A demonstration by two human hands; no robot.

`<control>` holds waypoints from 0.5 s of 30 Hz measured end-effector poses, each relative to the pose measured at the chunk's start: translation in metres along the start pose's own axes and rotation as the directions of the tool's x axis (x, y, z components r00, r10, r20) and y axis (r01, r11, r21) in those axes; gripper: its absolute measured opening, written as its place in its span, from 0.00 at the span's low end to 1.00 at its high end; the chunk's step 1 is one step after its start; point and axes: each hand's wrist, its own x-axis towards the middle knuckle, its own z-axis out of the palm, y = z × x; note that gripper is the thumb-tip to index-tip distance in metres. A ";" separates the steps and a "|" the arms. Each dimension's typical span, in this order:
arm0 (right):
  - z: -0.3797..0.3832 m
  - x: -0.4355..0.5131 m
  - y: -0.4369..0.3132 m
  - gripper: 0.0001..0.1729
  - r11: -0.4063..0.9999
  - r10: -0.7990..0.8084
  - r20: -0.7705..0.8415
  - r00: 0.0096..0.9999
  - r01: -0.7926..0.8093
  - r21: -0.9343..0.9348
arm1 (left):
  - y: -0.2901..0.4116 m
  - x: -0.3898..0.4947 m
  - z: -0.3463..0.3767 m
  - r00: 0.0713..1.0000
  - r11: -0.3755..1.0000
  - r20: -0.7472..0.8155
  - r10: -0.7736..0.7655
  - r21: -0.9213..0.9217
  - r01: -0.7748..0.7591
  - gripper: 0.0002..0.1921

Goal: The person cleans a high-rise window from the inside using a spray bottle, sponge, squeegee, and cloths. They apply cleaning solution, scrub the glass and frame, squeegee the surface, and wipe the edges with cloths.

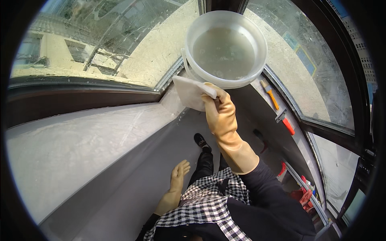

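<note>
My right hand [221, 111], in a tan rubber glove, grips a flat whitish sponge pad [190, 93] by its right edge. The pad is just below a translucent plastic bucket [190, 45], which stands in the window corner with cloudy water [223, 54] in it. My left hand [179, 173], gloved in the same way, hangs low beside the checked apron [199, 208]. Its fingers are extended, and no object shows in it.
On the right sill lie a paintbrush with an orange handle [273, 98] and a scraper with a red handle [288, 125]. Large dirty windowpanes [135, 45] rise on both sides. Red cloths [303, 195] and a metal ladder-like frame [313, 195] are at lower right.
</note>
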 end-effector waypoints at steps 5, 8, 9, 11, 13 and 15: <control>-0.045 0.096 -0.066 0.19 0.963 -0.050 -0.091 0.995 0.024 -0.268 | 0.033 0.020 0.022 0.985 0.989 0.133 0.110 0.080 -0.122 0.22; -0.072 0.093 -0.056 0.37 0.783 -0.072 -0.096 0.993 -0.003 -0.622 | 0.060 0.030 0.034 0.956 0.965 0.193 0.221 0.099 -0.243 0.18; -0.086 0.078 -0.048 0.37 0.706 -0.237 -0.073 0.969 0.120 -0.698 | 0.067 0.032 0.038 0.944 0.952 0.191 0.269 0.097 -0.290 0.17; -0.132 0.036 -0.028 0.33 0.697 -0.246 -0.077 0.966 0.121 -0.707 | 0.078 0.034 0.044 0.940 0.944 0.185 0.289 0.110 -0.311 0.16; -0.192 -0.007 0.000 0.28 0.610 0.083 -0.212 0.974 -0.217 -0.762 | 0.082 0.034 0.051 0.940 0.947 0.213 0.266 0.124 -0.296 0.17; -0.255 -0.034 0.033 0.27 0.418 0.205 -0.358 0.911 -0.413 -0.809 | 0.080 0.032 0.058 0.958 0.956 0.214 0.193 0.180 -0.233 0.18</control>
